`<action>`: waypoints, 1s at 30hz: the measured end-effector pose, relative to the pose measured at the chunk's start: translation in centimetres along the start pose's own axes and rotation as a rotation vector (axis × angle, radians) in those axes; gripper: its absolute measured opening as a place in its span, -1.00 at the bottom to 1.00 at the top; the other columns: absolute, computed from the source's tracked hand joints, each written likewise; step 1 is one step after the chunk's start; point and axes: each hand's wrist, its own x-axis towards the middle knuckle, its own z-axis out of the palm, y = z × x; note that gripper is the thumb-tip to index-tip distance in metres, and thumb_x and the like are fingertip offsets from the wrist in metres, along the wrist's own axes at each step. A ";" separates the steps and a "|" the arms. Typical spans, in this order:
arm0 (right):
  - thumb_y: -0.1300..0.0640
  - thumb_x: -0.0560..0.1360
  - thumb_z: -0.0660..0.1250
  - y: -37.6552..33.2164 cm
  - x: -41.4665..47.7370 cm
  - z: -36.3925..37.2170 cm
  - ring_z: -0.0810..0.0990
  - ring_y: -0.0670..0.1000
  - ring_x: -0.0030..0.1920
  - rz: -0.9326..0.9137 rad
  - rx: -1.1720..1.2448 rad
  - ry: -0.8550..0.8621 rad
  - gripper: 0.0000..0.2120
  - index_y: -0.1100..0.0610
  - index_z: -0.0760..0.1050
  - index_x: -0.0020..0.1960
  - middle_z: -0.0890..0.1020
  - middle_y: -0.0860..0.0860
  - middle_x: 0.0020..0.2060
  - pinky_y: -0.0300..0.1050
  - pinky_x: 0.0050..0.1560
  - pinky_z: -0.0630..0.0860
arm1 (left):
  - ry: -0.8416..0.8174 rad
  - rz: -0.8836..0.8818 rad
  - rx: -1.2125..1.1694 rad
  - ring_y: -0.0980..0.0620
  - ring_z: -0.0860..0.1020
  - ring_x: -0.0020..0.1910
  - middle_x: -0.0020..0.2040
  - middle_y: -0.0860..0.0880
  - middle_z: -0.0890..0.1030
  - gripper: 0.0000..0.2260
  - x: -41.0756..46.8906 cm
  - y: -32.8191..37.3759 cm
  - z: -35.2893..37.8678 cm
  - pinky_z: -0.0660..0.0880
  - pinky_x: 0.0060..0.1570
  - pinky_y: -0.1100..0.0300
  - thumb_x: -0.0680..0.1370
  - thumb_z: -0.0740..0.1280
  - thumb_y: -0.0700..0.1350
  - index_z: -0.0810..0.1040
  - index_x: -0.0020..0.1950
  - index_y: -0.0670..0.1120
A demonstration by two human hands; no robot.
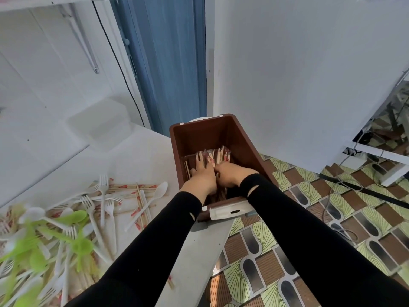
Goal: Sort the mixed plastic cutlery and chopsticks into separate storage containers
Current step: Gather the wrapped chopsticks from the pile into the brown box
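Both hands were down inside the brown container, which stood at the right edge of the white table with its long side running away from the person. The left hand lay flat on the wrapped chopsticks packed in the container's bottom, with its fingers straight and slightly spread, holding nothing. The right hand sat just beside it, touching it at the knuckles. Its fingers were bent under and hidden, so it could not be told whether they gripped any chopsticks. Black sleeves covered both forearms to the wrists. A white flap with a dark slot lay across the container's near end, under the right forearm.

To the left of the container, the unsorted pile was spread over the table. Loose chopsticks in red-printed wrappers lay crossed nearest the container, with a white spoon on top of them. Farther left of the container were white forks, and farther left still and nearer the person were green spoons, blurred toward the frame's edge. A clear plastic container stood on the table to the left of the brown one and beyond the pile, well apart from both. To the right of the container and below it lay a patterned tile floor, with dark cables trailing across it.
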 end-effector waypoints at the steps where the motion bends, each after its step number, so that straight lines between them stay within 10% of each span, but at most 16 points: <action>1: 0.23 0.60 0.19 0.0 0.1 0.0 0.54 0.16 0.18 0.006 -0.013 0.008 -0.67 0.18 0.46 0.34 0.54 0.19 0.25 -0.08 0.12 0.49 | -0.035 -0.006 0.043 -0.27 0.02 0.55 0.59 -0.16 -0.18 -0.31 0.0 0.0 0.0 0.21 0.44 -0.12 0.56 0.22 -0.38 -0.02 0.60 -0.09; 14: 0.18 0.58 0.29 0.4 -0.4 0.1 0.59 0.21 0.14 0.060 0.159 0.104 -0.72 0.17 0.41 0.28 0.51 0.19 0.24 0.04 0.14 0.56 | -0.009 0.025 0.147 -0.20 0.31 0.46 0.52 -0.21 0.24 -0.53 1.2 0.1 -0.4 0.28 0.41 0.03 0.66 0.14 -0.16 0.17 0.55 -0.23; 23: 0.22 0.59 0.20 -1.6 -3.6 -1.6 0.57 -0.07 -0.21 -0.052 0.545 0.516 -0.84 0.03 0.51 0.06 0.60 0.03 -0.05 -0.22 -0.27 0.53 | 0.727 0.515 -0.468 0.16 0.46 0.07 0.13 -0.01 0.52 -0.78 -5.0 -4.7 -3.6 0.31 0.10 0.37 0.59 0.22 -0.28 0.60 0.10 -0.07; 30: 0.17 0.62 0.23 -11.3 -6.6 0.8 0.52 -0.28 -0.22 -0.432 0.617 0.593 -0.82 0.02 0.53 0.16 0.55 -0.17 -0.15 -0.46 -0.21 0.43 | 0.623 0.185 -0.430 0.06 0.56 0.01 0.10 0.05 0.61 -0.79 -7.2 -16.9 -2.5 0.44 0.07 0.22 0.60 0.21 -0.22 0.58 -0.01 0.05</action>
